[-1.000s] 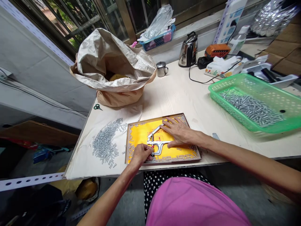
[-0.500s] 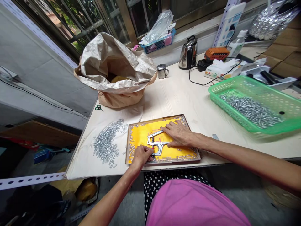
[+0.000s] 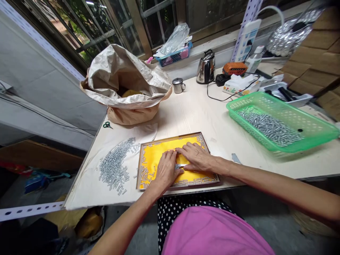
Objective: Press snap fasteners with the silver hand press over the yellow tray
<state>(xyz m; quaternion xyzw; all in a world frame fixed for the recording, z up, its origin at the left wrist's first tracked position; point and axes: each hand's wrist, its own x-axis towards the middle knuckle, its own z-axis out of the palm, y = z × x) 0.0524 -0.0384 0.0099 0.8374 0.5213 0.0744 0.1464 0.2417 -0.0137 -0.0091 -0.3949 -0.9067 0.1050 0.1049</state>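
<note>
A shallow tray with a yellow lining lies at the table's near edge, with small metal pins along its rim. Both hands rest over a silver hand press tool in the tray; only a sliver of it shows between them. My left hand lies on top of the tool with fingers together, pressing down. My right hand lies flat on the tool's handle, fingers stretched toward the left. A loose heap of metal pins lies on white cloth left of the tray.
A green basket holding several metal pins stands at the right. A big crumpled paper sack sits at the back left, scissors beside it. A kettle, a small steel cup, cables and boxes line the back.
My left hand has moved up from the tray's near edge onto the tool, which it now covers. The tool's handle has closed down under my right hand. The view shifted slightly.
</note>
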